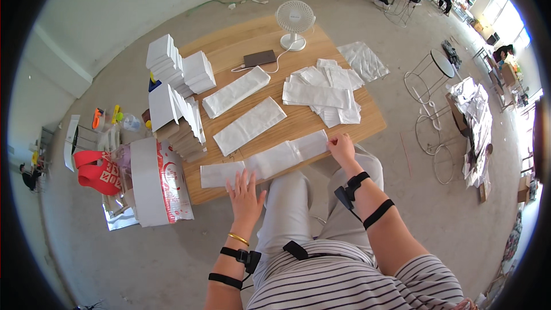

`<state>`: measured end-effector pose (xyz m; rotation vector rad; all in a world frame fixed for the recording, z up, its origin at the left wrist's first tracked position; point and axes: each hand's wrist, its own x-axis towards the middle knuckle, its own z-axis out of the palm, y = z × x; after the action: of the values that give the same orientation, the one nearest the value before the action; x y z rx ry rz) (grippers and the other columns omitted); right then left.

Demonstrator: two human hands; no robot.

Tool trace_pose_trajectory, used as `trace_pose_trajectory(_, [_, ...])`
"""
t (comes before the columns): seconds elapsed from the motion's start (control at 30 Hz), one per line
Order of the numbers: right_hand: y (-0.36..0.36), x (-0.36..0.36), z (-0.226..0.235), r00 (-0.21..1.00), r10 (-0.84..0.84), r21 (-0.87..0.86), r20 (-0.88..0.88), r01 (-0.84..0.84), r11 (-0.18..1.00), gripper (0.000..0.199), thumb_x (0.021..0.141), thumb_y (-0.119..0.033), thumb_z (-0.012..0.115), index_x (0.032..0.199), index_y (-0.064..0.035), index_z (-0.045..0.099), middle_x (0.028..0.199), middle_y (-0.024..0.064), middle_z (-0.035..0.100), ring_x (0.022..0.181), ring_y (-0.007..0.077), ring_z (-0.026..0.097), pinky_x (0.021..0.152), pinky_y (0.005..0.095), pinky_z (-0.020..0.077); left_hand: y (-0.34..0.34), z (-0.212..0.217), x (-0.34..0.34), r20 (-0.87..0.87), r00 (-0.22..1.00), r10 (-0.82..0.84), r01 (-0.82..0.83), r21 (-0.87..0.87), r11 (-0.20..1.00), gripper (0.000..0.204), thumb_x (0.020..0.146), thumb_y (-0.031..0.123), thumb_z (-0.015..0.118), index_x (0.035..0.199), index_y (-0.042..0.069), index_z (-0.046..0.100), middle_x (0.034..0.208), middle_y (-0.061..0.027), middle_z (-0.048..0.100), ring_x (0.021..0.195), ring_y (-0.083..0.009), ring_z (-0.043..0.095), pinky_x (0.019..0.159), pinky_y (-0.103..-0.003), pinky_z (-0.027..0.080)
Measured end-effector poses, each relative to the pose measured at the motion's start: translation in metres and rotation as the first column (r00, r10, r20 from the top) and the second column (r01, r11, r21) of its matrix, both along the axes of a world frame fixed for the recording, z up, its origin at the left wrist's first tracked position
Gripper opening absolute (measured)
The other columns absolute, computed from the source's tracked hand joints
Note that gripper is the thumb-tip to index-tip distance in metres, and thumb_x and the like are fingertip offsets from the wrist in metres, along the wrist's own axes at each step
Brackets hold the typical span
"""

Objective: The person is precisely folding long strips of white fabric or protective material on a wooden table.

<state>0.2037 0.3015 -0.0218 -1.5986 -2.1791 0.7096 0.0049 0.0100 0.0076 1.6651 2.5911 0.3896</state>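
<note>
Left hand (245, 192) lies flat, fingers spread, pressing the long white paper strip (265, 161) at the table's (235, 43) near edge. Right hand (342, 146) pinches the strip's right end. Strip: thin, creased, stretched left to right, partly folded.

Under your left hand (245, 195) and right hand (342, 148) lies a long strip (270, 161) of matt white, papery-looking material. Your surface (298, 123) is pale wood, smooth with a visible grain. The fan (294, 20) looks like white plastic. The floor (436, 206) is rough grey concrete. The stool frames (427, 77) are thin metal wire.
</note>
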Motion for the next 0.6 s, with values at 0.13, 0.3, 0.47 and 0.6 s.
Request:
trace_pose_trajectory(0.13, [-0.004,-0.008,0.015,1.0,-0.003,-0.137,0.02,0.006,0.991,0.018,0.076,-0.023,0.074,0.083,-0.0077,0.069,0.096,0.0142,0.065,0.096,0.0329,0.063,0.08,0.0435,0.0517,-0.01,-0.001,0.002,-0.005,1.0,0.018,-0.018,-0.005,1.0,0.064,0.089,0.037,0.065,0.141,0.006,0.044,0.15,-0.0156,0.037,0.142,-0.0358,0.029,0.117,-0.062,0.013])
trace_pose_trajectory(0.3, [-0.011,-0.013,0.016,0.996,-0.087,-0.13,0.009,0.088,0.988,0.016,0.076,-0.023,0.073,0.082,-0.0081,0.071,0.093,0.0131,0.068,0.093,0.0316,0.065,0.079,0.0429,0.0521,-0.007,0.002,0.007,0.034,0.999,-0.018,0.017,0.036,0.999,0.065,0.09,0.038,0.063,0.142,0.005,0.044,0.151,-0.0155,0.037,0.144,-0.0349,0.027,0.117,-0.061,0.013])
trace_pose_trajectory(0.47, [0.001,-0.009,0.0,0.999,0.022,-0.08,0.042,-0.018,0.997,0.018,0.076,-0.024,0.073,0.083,-0.0069,0.07,0.087,0.0114,0.069,0.088,0.0307,0.066,0.076,0.0421,0.0522,0.008,-0.003,0.013,0.03,0.99,-0.138,0.138,0.007,0.99,0.068,0.092,0.042,0.06,0.145,0.004,0.042,0.153,-0.0142,0.036,0.147,-0.0327,0.022,0.119,-0.06,0.01])
trace_pose_trajectory(0.6, [-0.007,-0.024,0.024,0.999,0.045,-0.073,-0.024,-0.046,0.996,0.017,0.076,-0.023,0.071,0.081,-0.007,0.069,0.083,0.012,0.069,0.082,0.032,0.066,0.074,0.0421,0.0528,0.006,-0.011,0.013,0.054,0.99,-0.134,0.132,0.032,0.991,0.07,0.091,0.044,0.06,0.145,0.005,0.042,0.154,-0.0146,0.034,0.147,-0.0338,0.022,0.119,-0.06,0.009])
